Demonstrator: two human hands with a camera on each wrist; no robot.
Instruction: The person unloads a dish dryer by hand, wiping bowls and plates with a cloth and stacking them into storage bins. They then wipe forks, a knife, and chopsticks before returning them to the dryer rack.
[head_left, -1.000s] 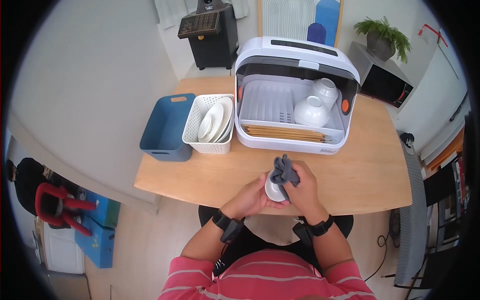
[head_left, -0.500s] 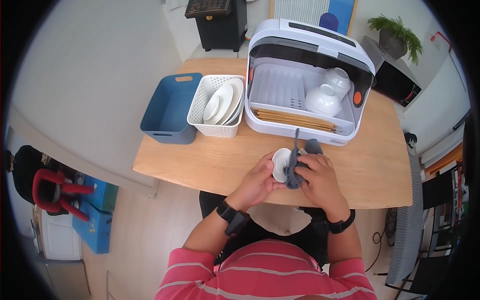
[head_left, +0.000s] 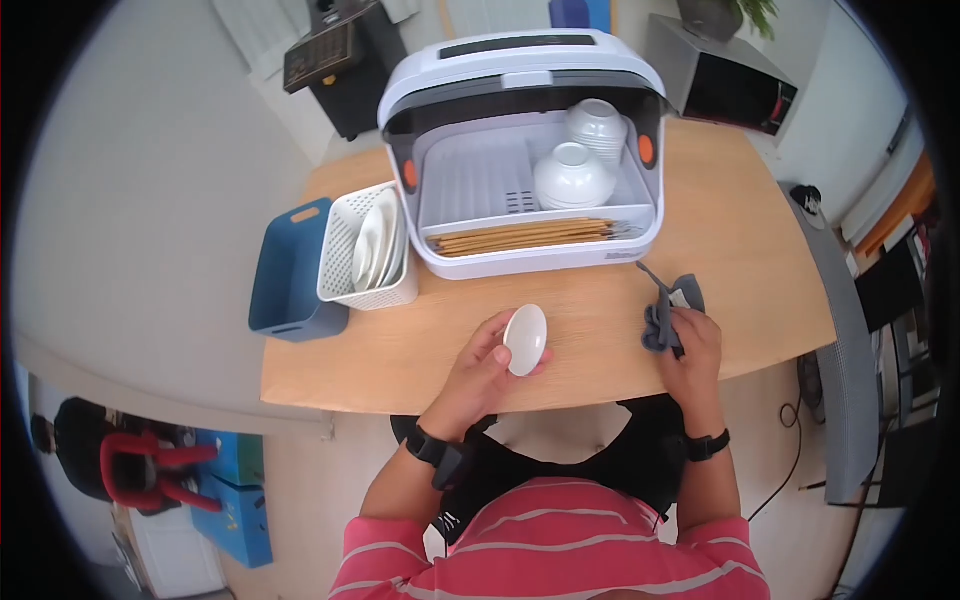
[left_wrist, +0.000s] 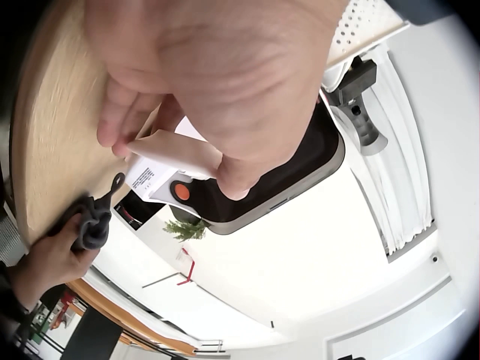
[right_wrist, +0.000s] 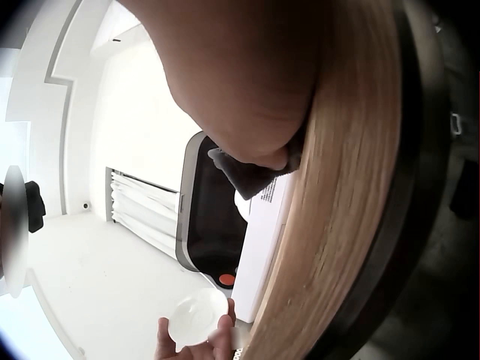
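Observation:
Over the front of the table [head_left: 590, 375], my left hand [head_left: 476, 370] holds a small white dish [head_left: 527, 340] by its edge, thumb at the near rim and fingers behind. Its hollow inside shows in the head view, tilted to the right. In the right wrist view the same dish [right_wrist: 199, 318] is held up by the fingertips. Well to the right, my right hand [head_left: 696, 350] grips a bunched dark grey cloth [head_left: 658, 325] close over the tabletop, a loop of it sticking up. In the left wrist view the palm covers much of the dish.
Behind the hands stands a white dish cabinet [head_left: 540, 265] with its lid raised, holding upturned white bowls [head_left: 575, 180] and a row of chopsticks [head_left: 525, 235]. To its left are a white perforated basket [head_left: 340, 235] of plates and a blue bin [head_left: 290, 325].
The right hand has drawn the cloth off the dish and carried it to the right. The left hand has shifted slightly left with the dish, its inside now uncovered. The head view has turned.

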